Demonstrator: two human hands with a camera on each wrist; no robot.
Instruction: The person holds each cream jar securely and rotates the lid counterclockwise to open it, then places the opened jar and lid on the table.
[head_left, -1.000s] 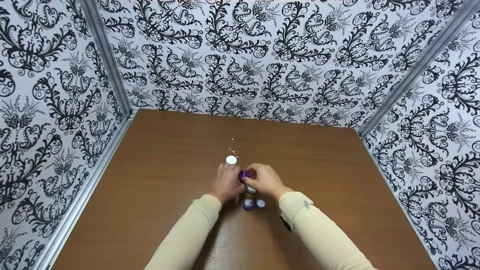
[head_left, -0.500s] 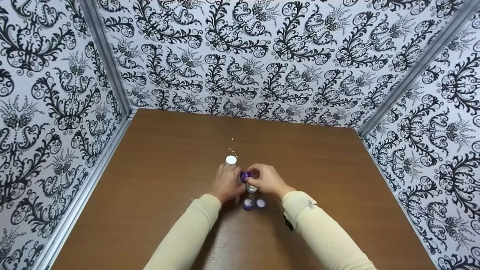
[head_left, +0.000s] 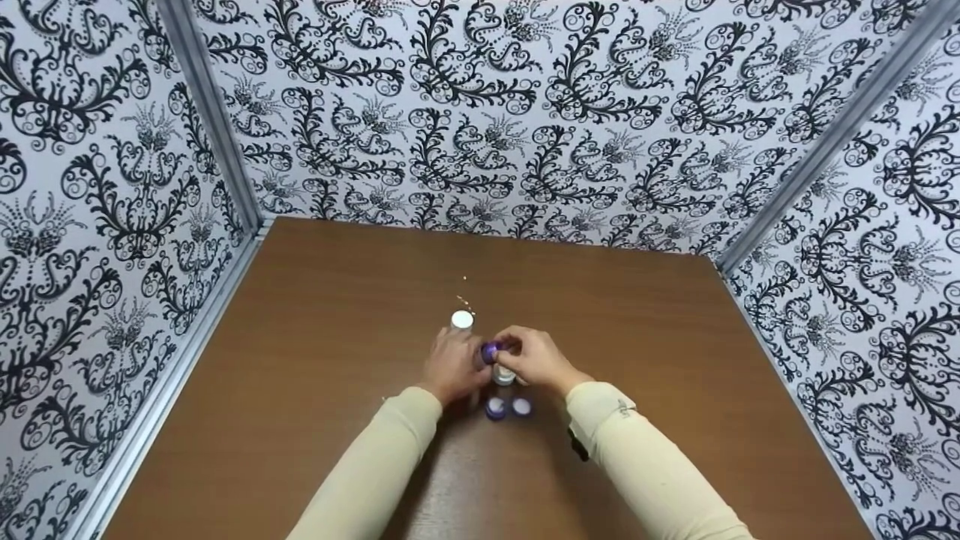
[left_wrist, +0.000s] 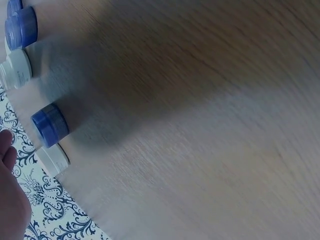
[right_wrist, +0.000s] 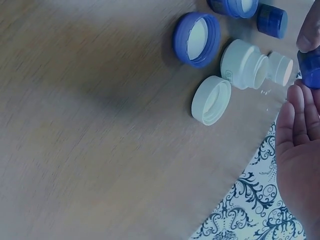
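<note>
Both hands meet over the middle of the brown table [head_left: 315, 360]. My right hand [head_left: 504, 349] pinches a small purple cap [head_left: 490, 351], which also shows as a blue cap [right_wrist: 313, 70] between the right hand's [right_wrist: 303, 75] thumb and fingers. My left hand [head_left: 474, 352] curls around the small jar under that cap; the jar's body is hidden. In the left wrist view only the edge of the left hand [left_wrist: 7, 150] shows. A white jar [head_left: 503, 375] stands just below the hands.
Two purple lids [head_left: 496, 407] [head_left: 521, 406] lie inside-up near my wrists. A white lid [head_left: 463, 320] sits beyond the left hand. The right wrist view shows a blue lid [right_wrist: 196, 32], a white jar [right_wrist: 245, 62] and a white lid [right_wrist: 212, 100]. Patterned walls [head_left: 112, 225] enclose three sides.
The right hand's fingers have shifted slightly around the purple cap. The left hand and the items on the table have stayed in place.
</note>
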